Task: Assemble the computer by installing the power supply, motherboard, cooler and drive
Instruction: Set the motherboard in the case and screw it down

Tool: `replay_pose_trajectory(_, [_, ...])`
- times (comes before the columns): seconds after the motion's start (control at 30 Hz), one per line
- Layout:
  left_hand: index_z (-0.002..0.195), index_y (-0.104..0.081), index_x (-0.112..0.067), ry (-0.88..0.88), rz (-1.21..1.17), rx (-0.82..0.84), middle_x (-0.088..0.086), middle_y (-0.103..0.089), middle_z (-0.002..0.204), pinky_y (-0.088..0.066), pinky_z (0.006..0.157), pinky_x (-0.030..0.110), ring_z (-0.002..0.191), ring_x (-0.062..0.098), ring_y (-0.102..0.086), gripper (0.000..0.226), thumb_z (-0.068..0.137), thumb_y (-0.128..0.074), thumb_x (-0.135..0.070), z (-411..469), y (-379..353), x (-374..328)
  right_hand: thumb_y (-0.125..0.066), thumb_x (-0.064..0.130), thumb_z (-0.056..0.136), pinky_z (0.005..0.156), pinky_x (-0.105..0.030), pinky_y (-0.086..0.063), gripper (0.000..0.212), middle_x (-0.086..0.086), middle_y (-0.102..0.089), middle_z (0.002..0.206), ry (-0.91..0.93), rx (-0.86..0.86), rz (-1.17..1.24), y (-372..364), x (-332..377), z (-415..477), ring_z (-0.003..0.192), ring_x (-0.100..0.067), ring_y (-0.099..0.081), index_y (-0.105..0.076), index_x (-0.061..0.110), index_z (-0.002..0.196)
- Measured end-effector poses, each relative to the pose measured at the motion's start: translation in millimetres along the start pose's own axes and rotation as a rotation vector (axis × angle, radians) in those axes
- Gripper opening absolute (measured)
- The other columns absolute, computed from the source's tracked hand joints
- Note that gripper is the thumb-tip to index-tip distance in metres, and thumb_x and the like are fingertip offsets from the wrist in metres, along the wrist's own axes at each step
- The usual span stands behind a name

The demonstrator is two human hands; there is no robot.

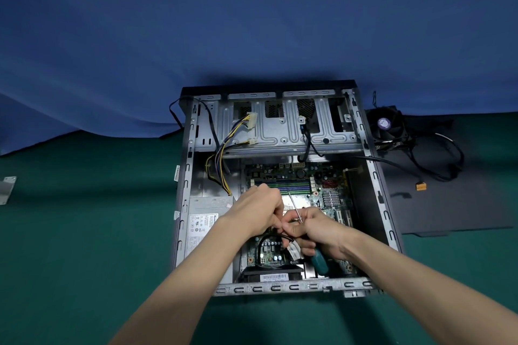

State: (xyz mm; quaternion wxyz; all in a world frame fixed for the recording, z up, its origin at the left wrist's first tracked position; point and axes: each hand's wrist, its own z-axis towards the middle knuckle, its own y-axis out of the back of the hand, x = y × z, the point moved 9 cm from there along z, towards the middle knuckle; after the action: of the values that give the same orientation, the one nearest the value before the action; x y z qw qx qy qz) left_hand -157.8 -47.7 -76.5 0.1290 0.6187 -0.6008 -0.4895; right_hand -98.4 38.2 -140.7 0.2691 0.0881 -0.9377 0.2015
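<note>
An open grey computer case [377,190] lies flat on the green mat. Inside it sit the green motherboard [297,176] and the silver power supply [206,221] at the left. My left hand [259,211] and my right hand [315,228] meet over the middle of the board, both with fingers curled round a thin black cable [266,239]. The right hand also grips a screwdriver [318,259] with a teal handle; its metal shaft points up and away. A black cooler fan [388,127] rests outside the case at the right.
A dark side panel [462,198] lies right of the case, with the fan's looped black cables [437,159] on it. Yellow and black power leads [224,148] hang over the drive cage [288,126]. A small metal bracket [7,187] lies far left. A blue cloth [196,36] covers the back.
</note>
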Motion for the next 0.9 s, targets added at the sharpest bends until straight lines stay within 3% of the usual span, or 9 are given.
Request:
replay_pose_trajectory(0.27, [0.083,-0.064,-0.015,-0.011,0.098,0.029,0.003,-0.055,0.083,-0.036,0.066,0.030,0.083,0.025,-0.055,0.010,0.084,-0.072,-0.021,-2,-1,-1,-0.053,0.006,0.097,0.033,-0.019,-0.030,0.009,-0.023,-0.068,0.079,0.000,-0.036,-0.019,4,0,-1,0.031,-0.009,-0.029,-0.056,-0.002,0.096])
replay_pose_trajectory(0.4, [0.088,-0.062,-0.012,-0.006,0.218,-0.009,0.010,-0.060,0.095,-0.034,0.069,0.032,0.092,0.029,-0.056,0.008,0.087,-0.067,-0.018,-4,4,0,-0.062,0.014,0.093,0.039,-0.018,-0.041,0.011,0.002,-0.065,0.060,0.033,-0.271,-0.324,28,7,1,0.038,-0.006,-0.051,-0.059,0.004,0.095])
replay_pose_trajectory(0.47, [0.088,-0.062,-0.012,0.002,0.225,-0.009,0.010,-0.061,0.096,-0.035,0.069,0.032,0.091,0.029,-0.057,0.007,0.087,-0.068,-0.017,-4,5,0,-0.060,0.008,0.093,0.049,-0.014,-0.045,0.005,-0.002,-0.063,0.079,0.073,-0.349,-0.475,36,14,3,0.059,-0.007,-0.059,-0.058,0.010,0.088])
replay_pose_trajectory(0.53, [0.084,-0.062,-0.012,0.019,0.190,-0.001,0.008,-0.061,0.096,-0.037,0.069,0.032,0.090,0.027,-0.058,0.007,0.086,-0.068,-0.015,-2,5,1,-0.055,0.006,0.094,0.051,-0.009,-0.044,0.007,-0.004,-0.050,0.098,0.086,-0.401,-0.596,43,17,5,0.072,-0.011,-0.054,-0.057,0.013,0.093])
replay_pose_trajectory(0.63, [0.081,-0.065,-0.010,0.048,0.094,-0.001,0.006,-0.061,0.091,-0.044,0.071,0.033,0.087,0.024,-0.059,0.007,0.084,-0.070,-0.011,1,6,5,-0.049,0.003,0.095,0.064,-0.007,-0.045,0.015,0.002,-0.030,0.103,0.111,-0.452,-0.811,47,21,4,0.079,-0.012,-0.049,-0.051,0.011,0.108])
replay_pose_trajectory(0.77, [0.078,-0.068,-0.011,0.078,-0.057,-0.008,0.002,-0.064,0.087,-0.049,0.078,0.035,0.085,0.018,-0.057,0.007,0.083,-0.073,-0.012,3,6,9,-0.059,0.001,0.090,0.091,-0.028,-0.043,0.030,-0.001,-0.036,0.112,0.183,-0.572,-1.008,45,31,-2,0.095,-0.021,-0.050,-0.049,0.010,0.117])
replay_pose_trajectory(0.9, [0.075,-0.069,-0.010,0.128,-0.195,-0.062,-0.005,-0.058,0.072,-0.046,0.074,0.032,0.078,0.017,-0.055,0.008,0.082,-0.074,-0.013,5,10,12,-0.060,-0.009,0.083,0.094,-0.028,-0.047,0.041,-0.006,-0.048,0.121,0.276,-0.670,-1.027,42,44,-14,0.104,-0.026,-0.053,-0.055,0.006,0.121])
